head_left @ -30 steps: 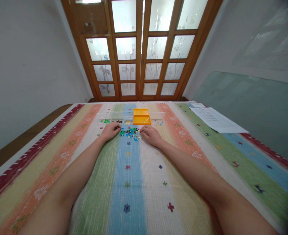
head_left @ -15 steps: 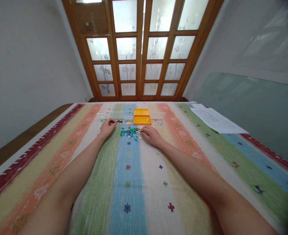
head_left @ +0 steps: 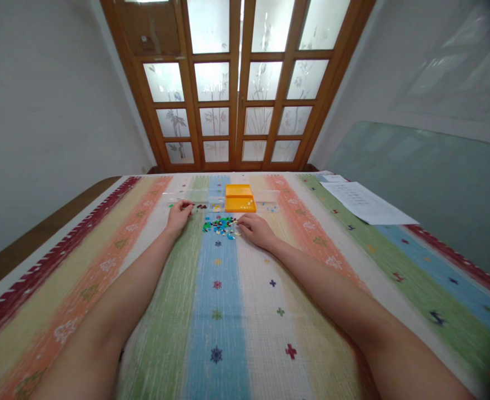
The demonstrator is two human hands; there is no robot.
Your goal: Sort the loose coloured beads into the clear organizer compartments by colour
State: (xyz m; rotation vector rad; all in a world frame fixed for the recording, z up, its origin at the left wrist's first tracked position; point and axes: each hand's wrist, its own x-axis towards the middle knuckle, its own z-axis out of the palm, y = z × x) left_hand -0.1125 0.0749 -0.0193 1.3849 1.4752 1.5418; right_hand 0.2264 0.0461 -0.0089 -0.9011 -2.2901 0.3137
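My left hand [head_left: 179,216] is closed in a pinch at the near edge of a clear plastic box [head_left: 174,195], just left of some dark brown pieces [head_left: 201,206]. What its fingertips hold, if anything, is too small to make out. A loose pile of small blue, green, dark and pale pieces [head_left: 220,225] lies on the tablecloth between both hands. At the pile's right edge, my right hand [head_left: 256,229] has its thumb and fingers pressed together beside pale bits; whether one is in the pinch cannot be made out.
Behind the pile stands an open orange box [head_left: 240,204] with small pale pieces inside. Left of it, a clear compartment holds yellow pieces [head_left: 216,208]; clear plastic on its right holds light blue pieces [head_left: 270,208]. Printed paper [head_left: 365,203] lies at the table's right side.
My left hand has shifted slightly away from me and to the left, over the edge of the clear box. The right hand stays almost still at the pile. The view has shifted slightly.
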